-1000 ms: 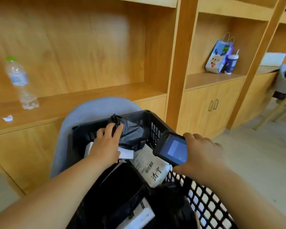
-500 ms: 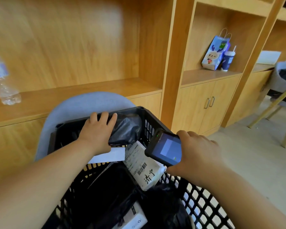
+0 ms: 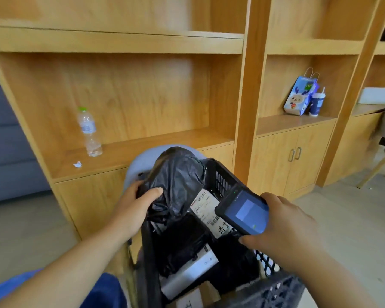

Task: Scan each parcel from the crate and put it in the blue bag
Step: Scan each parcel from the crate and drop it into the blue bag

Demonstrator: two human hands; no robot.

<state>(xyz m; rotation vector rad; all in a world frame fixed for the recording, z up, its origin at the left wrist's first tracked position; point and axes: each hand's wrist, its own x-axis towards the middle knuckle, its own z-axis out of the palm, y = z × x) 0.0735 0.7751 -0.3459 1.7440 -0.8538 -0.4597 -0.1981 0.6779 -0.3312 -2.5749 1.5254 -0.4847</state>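
Black plastic wraps the parcel (image 3: 176, 181) that the left hand (image 3: 133, 207) grips by its near edge, fingers curled into the film, holding it up over the far end of the crate (image 3: 222, 178). The right hand (image 3: 285, 225) is closed around the scanner (image 3: 242, 212), screen lit, just beside the parcel. I judge this one not yet scanned, with much left: the crate holds a white-labelled parcel (image 3: 207, 207), another black-wrapped parcel (image 3: 182, 245), a white box (image 3: 191, 270) and a cardboard box (image 3: 193, 301). Blue fabric (image 3: 13, 290) shows at lower left; whether it is the bag I cannot tell. A water bottle (image 3: 89, 132) stands on the wooden shelf (image 3: 165, 141) beyond
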